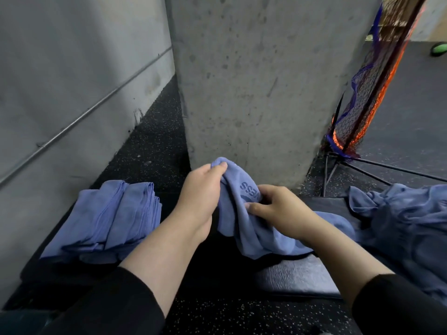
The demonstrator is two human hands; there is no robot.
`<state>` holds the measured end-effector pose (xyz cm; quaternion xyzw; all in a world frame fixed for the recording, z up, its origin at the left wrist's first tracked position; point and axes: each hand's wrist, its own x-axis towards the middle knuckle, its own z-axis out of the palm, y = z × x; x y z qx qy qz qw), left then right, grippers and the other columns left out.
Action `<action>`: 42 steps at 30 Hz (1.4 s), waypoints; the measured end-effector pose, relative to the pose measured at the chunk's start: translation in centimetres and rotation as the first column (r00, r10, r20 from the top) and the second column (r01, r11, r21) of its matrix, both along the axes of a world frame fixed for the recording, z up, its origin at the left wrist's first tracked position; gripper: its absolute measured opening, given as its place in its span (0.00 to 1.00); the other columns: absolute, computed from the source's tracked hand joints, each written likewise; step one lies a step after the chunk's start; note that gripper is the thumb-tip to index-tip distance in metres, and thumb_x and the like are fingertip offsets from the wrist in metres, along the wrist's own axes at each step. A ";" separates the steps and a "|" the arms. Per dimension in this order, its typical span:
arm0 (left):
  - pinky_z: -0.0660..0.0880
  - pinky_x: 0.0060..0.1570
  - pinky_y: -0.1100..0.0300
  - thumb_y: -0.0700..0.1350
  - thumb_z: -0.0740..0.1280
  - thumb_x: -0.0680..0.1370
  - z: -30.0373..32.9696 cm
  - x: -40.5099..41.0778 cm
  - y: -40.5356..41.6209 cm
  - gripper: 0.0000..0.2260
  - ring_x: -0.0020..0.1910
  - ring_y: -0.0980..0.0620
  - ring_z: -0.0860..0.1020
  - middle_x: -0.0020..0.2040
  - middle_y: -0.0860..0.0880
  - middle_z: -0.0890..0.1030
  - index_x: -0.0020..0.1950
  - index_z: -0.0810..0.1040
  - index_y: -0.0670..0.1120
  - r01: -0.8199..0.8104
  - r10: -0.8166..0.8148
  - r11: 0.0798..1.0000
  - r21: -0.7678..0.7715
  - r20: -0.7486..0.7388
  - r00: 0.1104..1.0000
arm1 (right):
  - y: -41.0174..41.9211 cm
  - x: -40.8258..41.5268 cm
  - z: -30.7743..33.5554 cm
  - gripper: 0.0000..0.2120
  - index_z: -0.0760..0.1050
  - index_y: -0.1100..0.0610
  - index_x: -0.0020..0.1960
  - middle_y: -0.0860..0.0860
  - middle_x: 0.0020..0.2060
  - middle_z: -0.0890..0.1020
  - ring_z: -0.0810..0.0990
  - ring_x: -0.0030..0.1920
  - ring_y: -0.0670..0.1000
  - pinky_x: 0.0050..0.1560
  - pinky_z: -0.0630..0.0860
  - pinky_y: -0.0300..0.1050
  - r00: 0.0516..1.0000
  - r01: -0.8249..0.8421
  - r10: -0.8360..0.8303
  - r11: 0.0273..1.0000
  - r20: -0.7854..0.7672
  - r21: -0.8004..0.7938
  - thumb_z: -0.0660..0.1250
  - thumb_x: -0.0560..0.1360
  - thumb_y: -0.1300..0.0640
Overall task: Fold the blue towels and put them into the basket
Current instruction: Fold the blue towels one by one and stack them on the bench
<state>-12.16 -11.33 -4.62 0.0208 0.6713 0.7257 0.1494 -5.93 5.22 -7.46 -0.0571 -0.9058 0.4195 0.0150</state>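
- Towel [251,226] in my hands is blue, soft and crumpled, with dark printed letters on the bunched part between the two hands (I can read "ESS", upside down).
- Counting what I see: one towel held, one stack of folded towels [106,218] at the left with two folded bundles side by side (layers too fine to count), and one loose heap of towels [406,228] at the right.
- My left hand [200,197] pinches the towel's upper edge, thumb and fingers curled over the fold.
- My right hand [280,209] grips the bunched cloth just beside the letters, fingers curled round it.
- From the hands the towel hangs down and drapes under my right forearm onto a dark padded bench [297,279].
- It sits between the folded stack and the heap, in front of a concrete pillar [261,81].
- Both sleeves [121,308] are black.
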 end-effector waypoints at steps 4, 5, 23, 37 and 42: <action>0.79 0.55 0.50 0.51 0.66 0.82 0.2 -0.3 0.3 0.13 0.54 0.46 0.84 0.52 0.41 0.86 0.53 0.84 0.42 0.000 0.000 1.000 0.005 -0.003 1.000 | 0.9 -0.1 0.4 0.12 0.77 0.57 0.43 0.45 0.32 0.78 0.72 0.32 0.42 0.37 0.72 0.43 0.997 0.031 -0.034 0.999 -0.074 -0.030 0.73 0.73 0.49; 0.79 0.54 0.51 0.53 0.67 0.81 0.1 -0.2 0.4 0.15 0.53 0.47 0.85 0.51 0.41 0.86 0.51 0.84 0.42 0.030 -0.030 1.000 -0.004 -0.008 1.000 | 1.0 0.0 0.4 0.13 0.76 0.58 0.44 0.46 0.33 0.78 0.72 0.33 0.43 0.38 0.73 0.46 0.997 0.022 -0.025 0.998 -0.069 -0.051 0.73 0.73 0.49; 0.69 0.43 0.53 0.48 0.62 0.82 1.2 -1.8 -2.9 0.14 0.40 0.53 0.71 0.39 0.49 0.75 0.47 0.75 0.36 -0.218 0.156 0.970 -0.107 -0.410 0.899 | 6.6 2.5 1.7 0.18 0.83 0.55 0.50 0.54 0.43 0.87 0.81 0.42 0.46 0.51 0.79 0.56 0.981 -0.027 0.019 0.999 0.195 0.036 0.76 0.69 0.42; 0.75 0.60 0.48 0.56 0.65 0.82 -0.5 -1.9 -2.2 0.16 0.55 0.45 0.83 0.55 0.49 0.86 0.60 0.80 0.46 0.104 -0.098 0.994 -0.032 0.149 0.984 | 5.9 2.0 1.6 0.12 0.80 0.62 0.52 0.61 0.47 0.86 0.85 0.45 0.55 0.46 0.81 0.47 0.936 0.243 -0.345 0.493 0.069 -0.835 0.72 0.74 0.54; 0.77 0.52 0.52 0.44 0.64 0.83 -3.7 -0.9 -0.6 0.10 0.51 0.43 0.83 0.55 0.39 0.85 0.58 0.82 0.42 0.126 -0.078 0.969 -0.213 0.220 0.972 | 5.4 1.0 -2.6 0.14 0.73 0.59 0.35 0.59 0.30 0.73 0.72 0.35 0.54 0.39 0.67 0.50 0.933 0.359 -0.322 0.840 0.160 -0.408 0.71 0.77 0.57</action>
